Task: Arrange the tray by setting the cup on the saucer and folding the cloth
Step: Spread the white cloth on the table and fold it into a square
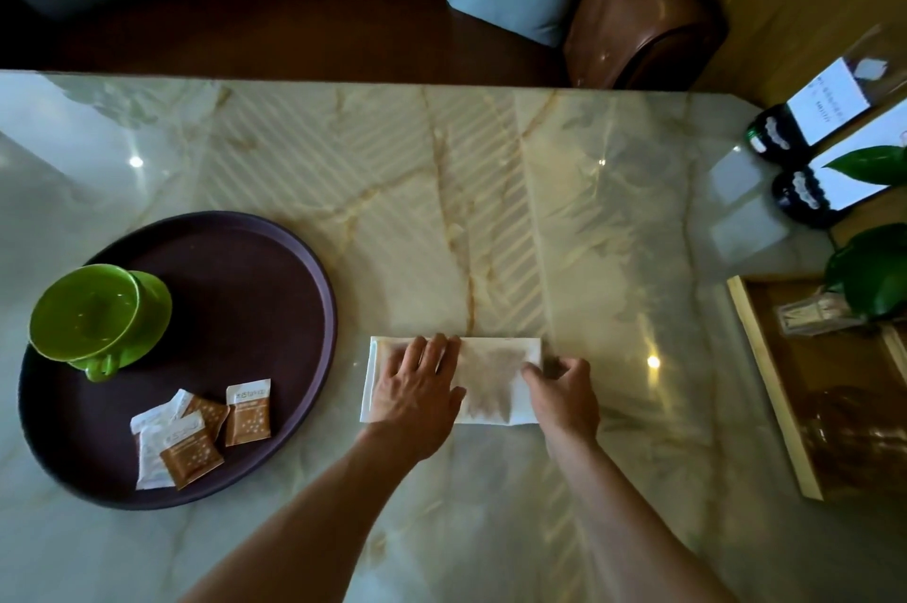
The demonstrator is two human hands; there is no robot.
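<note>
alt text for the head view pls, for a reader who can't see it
Left hand flat and right hand pinching a folded white cloth on a marble table; a green cup on its saucer sits in a round dark tray at left.

Cup (93, 312) on tray (275, 288), cloth (491, 381) right of tray

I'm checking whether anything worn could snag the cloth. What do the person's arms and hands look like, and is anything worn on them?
Both forearms are bare as far as the frame shows: no sleeves in view. The left hand and right hand wear no gloves, and no rings, watch or bracelets are visible. No markings can be made out.
</note>
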